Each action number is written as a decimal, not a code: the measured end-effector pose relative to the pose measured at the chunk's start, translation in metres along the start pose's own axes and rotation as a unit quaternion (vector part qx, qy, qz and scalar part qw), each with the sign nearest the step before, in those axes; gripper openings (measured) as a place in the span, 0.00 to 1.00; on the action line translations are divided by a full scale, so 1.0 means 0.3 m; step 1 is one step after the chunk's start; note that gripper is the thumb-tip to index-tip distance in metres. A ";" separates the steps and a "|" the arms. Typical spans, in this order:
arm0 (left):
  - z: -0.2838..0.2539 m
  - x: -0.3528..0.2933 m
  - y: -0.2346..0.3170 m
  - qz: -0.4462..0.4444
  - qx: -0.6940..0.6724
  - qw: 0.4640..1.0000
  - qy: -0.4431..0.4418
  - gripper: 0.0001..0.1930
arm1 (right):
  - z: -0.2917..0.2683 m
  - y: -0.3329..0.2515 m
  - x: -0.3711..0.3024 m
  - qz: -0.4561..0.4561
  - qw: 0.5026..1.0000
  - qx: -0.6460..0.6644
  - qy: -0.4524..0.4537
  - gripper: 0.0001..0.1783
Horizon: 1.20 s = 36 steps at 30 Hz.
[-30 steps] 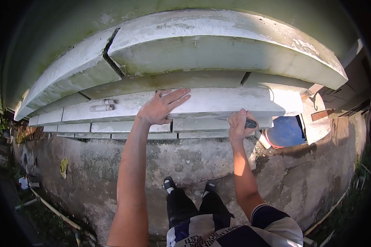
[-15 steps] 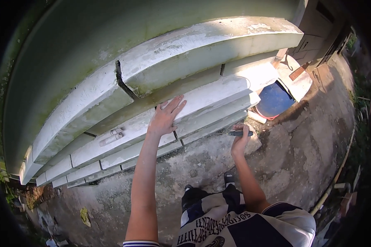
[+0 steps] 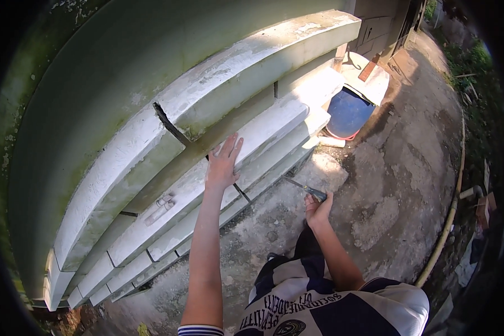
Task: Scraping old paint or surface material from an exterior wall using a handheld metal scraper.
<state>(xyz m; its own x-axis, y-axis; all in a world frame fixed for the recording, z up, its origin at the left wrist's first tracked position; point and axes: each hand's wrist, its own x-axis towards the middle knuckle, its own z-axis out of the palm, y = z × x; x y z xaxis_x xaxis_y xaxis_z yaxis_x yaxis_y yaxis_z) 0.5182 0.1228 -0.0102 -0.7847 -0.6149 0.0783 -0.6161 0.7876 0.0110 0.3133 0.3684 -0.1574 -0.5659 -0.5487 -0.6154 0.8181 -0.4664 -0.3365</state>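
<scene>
My left hand (image 3: 223, 168) lies flat on a white, dusty stepped ledge (image 3: 263, 130), its fingers stretched out beside a dark vertical joint. My right hand (image 3: 320, 210) is closed around the dark handle of a screwdriver (image 3: 317, 194). Its thin metal shaft points left toward the lowest steps and is apart from them. Farther left on the same ledge rest small pale cylinders (image 3: 160, 209), too blurred to name. Above, a thick curved slab (image 3: 207, 84) is split by a wide black gap (image 3: 171, 124).
A blue bucket (image 3: 348, 115) stands at the ledge's far right end, partly under a pale sheet (image 3: 368, 78). A short white pipe piece (image 3: 332, 142) lies before it. Rough concrete ground (image 3: 392, 185) spreads to the right, edged by a long yellowish pipe (image 3: 451, 218).
My view has turned, tilting the ledges more steeply. The screwdriver now slants, with its tip up and left. My left hand stays on the ledge near the joint.
</scene>
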 end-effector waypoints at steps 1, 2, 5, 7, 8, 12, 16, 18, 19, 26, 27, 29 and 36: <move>-0.003 0.001 0.002 0.001 -0.002 1.000 0.001 0.64 | 0.043 -0.004 -0.031 -0.026 0.999 -0.002 -0.037 0.20; -0.004 0.006 -0.002 0.002 -0.003 1.000 0.003 0.63 | 0.089 -0.005 -0.046 -0.051 0.996 -0.004 -0.074 0.18; -0.003 0.008 0.003 -0.003 0.004 1.000 0.000 0.64 | 0.218 -0.033 -0.061 -0.041 0.998 0.007 -0.056 0.16; -0.003 0.009 -0.002 0.001 0.006 1.000 0.006 0.64 | 0.243 -0.058 -0.020 -0.003 0.995 0.041 -0.086 0.16; -0.001 0.009 -0.006 0.000 0.009 1.000 0.012 0.64 | 0.273 -0.055 -0.016 -0.008 0.995 0.023 -0.097 0.16; 0.000 0.015 0.004 -0.008 0.000 1.000 0.007 0.64 | 0.343 -0.043 0.017 -0.033 0.994 -0.052 -0.087 0.16; -0.002 0.014 0.011 -0.009 -0.001 1.000 0.010 0.64 | 0.348 -0.065 0.017 -0.167 0.933 -0.311 -0.074 0.16; -0.004 0.015 0.014 -0.016 -0.002 1.000 0.006 0.64 | 0.359 -0.091 0.012 -0.185 0.911 -0.353 -0.103 0.17; -0.005 0.013 0.009 -0.015 -0.003 1.000 0.006 0.64 | 0.363 -0.106 0.009 -0.205 0.888 -0.391 -0.128 0.17; -0.013 0.008 0.012 -0.022 0.004 1.000 0.001 0.64 | 0.347 -0.159 0.117 -0.165 0.724 -0.602 -0.294 0.13; -0.014 0.012 0.014 -0.025 0.005 1.000 0.001 0.64 | 0.350 -0.143 0.133 -0.120 0.723 -0.604 -0.312 0.11; -0.017 0.014 0.014 -0.017 0.008 1.000 0.010 0.64 | 0.355 -0.117 0.141 -0.074 0.718 -0.607 -0.333 0.10; -0.012 0.008 0.015 -0.022 0.005 1.000 0.004 0.64 | 0.379 -0.060 0.151 -0.127 0.735 -0.582 -0.323 0.12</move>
<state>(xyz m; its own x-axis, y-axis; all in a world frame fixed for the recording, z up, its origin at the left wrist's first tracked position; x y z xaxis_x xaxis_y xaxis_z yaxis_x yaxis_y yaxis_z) 0.5139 0.1250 -0.0063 -0.7564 -0.6485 0.0862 -0.6506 0.7594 0.0047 0.2614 0.2730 -0.0982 -0.3389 -0.9368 -0.0869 -0.0017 0.0929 -0.9957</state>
